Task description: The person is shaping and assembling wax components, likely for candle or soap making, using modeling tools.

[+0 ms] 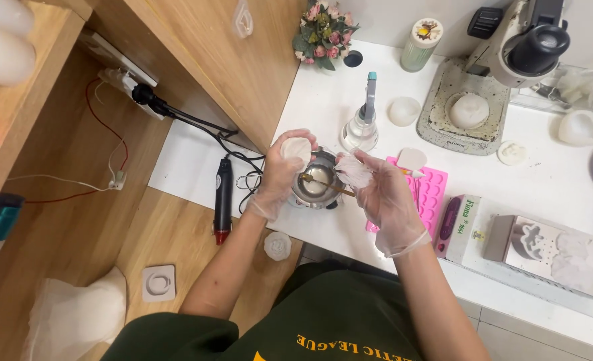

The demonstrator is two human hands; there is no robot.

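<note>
From the head view I see both of my gloved hands meeting just left of the frame's centre, over a small metal pot (316,184) that stands on the white table (550,184). My left hand (284,170) comes up from the lower left, forearm bare and angled toward the middle, wrist bent a little back. Its fingers are curled around a white round mould (295,148), gripping it by the edge and holding it tilted just above the pot's upper left rim; I cannot tell whether it touches the rim. My right hand (380,194) reaches in from the lower right, forearm rising steeply, palm turned down and left. Its fingertips are pressed together on a thin stick (326,184), whose far end dips into the pale liquid inside the pot. A crumpled bit of clear glove film bunches at those fingertips, so the exact pinch is partly hidden.

Just beside the right hand, toward the right, lies a pink silicone tray (433,194) with rows of small cavities. Above the pot stands a clear bottle (361,127) with a tall nozzle. Left of the pot, on a white sheet, lies a black heat tool (223,194) with its cord running to the upper left. A microscope (510,47) sits in the upper right, and a small bunch of pink flowers (324,33) at top centre.
</note>
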